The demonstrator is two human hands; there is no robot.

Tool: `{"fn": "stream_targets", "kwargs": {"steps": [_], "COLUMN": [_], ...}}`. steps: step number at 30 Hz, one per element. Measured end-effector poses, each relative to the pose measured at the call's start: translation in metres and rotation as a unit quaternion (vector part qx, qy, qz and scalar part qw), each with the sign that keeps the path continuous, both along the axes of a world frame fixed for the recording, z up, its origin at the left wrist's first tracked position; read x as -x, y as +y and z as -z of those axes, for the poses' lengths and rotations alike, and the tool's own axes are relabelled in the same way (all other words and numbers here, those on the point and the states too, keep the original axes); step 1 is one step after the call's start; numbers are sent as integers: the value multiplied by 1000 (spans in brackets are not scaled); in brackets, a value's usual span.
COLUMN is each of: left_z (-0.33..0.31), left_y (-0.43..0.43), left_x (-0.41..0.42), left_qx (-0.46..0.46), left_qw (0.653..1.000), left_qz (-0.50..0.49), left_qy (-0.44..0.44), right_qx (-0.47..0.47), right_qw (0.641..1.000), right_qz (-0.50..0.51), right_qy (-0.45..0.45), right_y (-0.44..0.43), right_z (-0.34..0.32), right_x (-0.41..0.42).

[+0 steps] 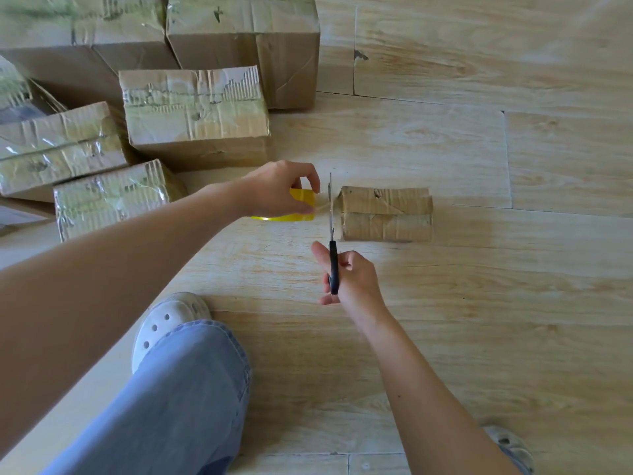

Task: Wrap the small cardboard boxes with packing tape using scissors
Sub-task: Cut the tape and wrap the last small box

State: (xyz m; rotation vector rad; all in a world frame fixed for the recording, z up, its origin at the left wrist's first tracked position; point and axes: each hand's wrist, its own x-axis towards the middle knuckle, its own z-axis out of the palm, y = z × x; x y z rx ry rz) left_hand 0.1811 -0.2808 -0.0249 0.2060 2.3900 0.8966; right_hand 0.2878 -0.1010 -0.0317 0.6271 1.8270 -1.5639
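A small cardboard box lies on the wooden floor at the centre. Just left of it, my left hand grips a yellow roll of packing tape, with a clear strip of tape stretched from the roll toward the box. My right hand holds black-handled scissors upright, fingers curled round the handles. The blades stand across the strip, between the roll and the box's left end.
Several taped cardboard boxes are stacked at the upper left. My knee in blue jeans and a white clog sit at the lower left; another shoe shows at the lower right. Bare floorboards lie to the right.
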Motion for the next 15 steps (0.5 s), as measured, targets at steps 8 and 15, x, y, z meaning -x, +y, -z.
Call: {"fn": "stream_targets", "kwargs": {"steps": [8, 15], "left_z": [-3, -2], "left_y": [1, 11], "left_x": [-3, -3], "left_qx": [-4, 4], "left_qw": [1000, 999], "left_qz": [20, 16], "left_qy": [-7, 51], "right_qx": [-87, -53], "right_qw": [993, 996], "right_qz": [-27, -28], "right_qy": [75, 63], "right_y": [5, 4], "right_z": [1, -4], "right_x": [-5, -9]}}
